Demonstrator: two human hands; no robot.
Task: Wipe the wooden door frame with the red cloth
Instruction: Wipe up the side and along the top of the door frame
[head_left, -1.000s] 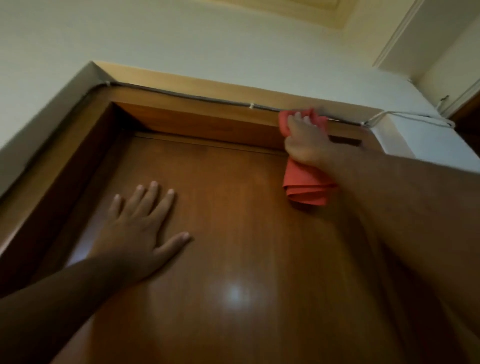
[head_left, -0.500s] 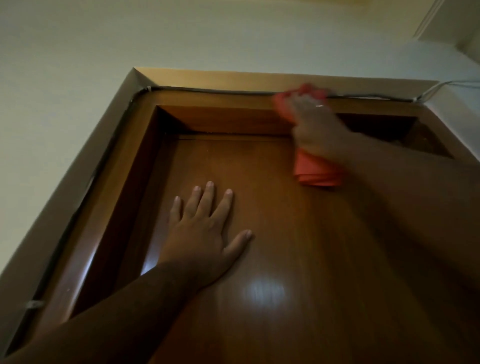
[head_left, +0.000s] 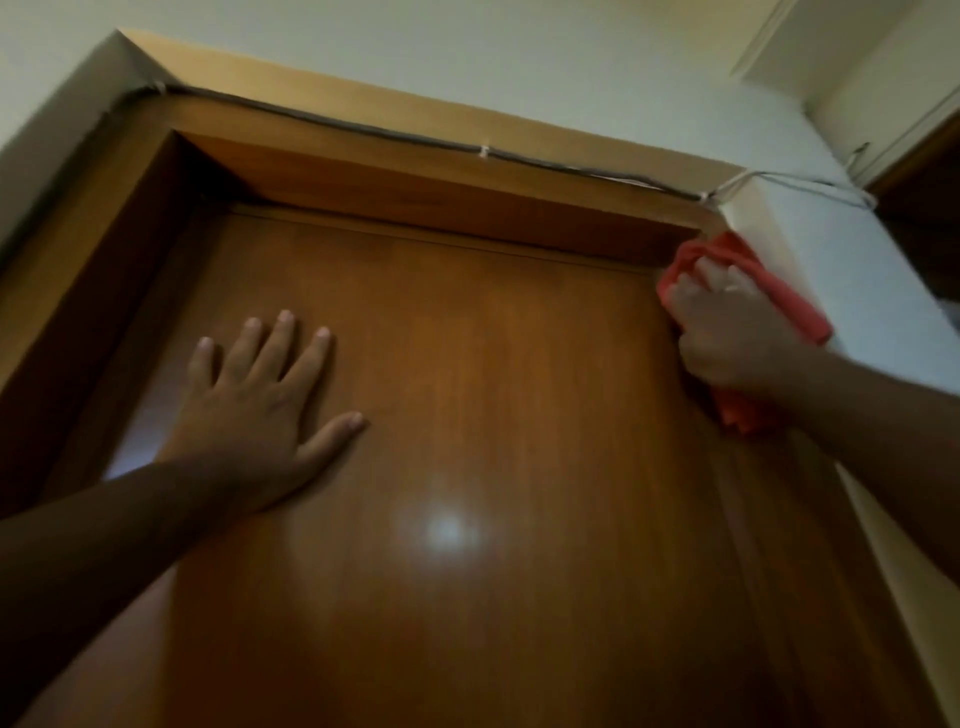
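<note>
The wooden door frame (head_left: 395, 171) runs across the top and down both sides of a brown door (head_left: 467, 415). My right hand (head_left: 727, 322) grips the red cloth (head_left: 769, 291) and presses it against the frame's upper right corner, where the top piece meets the right side. Part of the cloth hangs below my wrist. My left hand (head_left: 260, 395) lies flat on the door's left half, fingers spread, holding nothing.
A grey cable (head_left: 363, 127) is clipped along the top of the frame and runs off to the right across the white wall (head_left: 571, 62). A dark opening (head_left: 924, 197) shows at the far right.
My right hand has slid the red cloth from the middle of the top piece rightward to the upper right corner. My left hand stays flat on the door.
</note>
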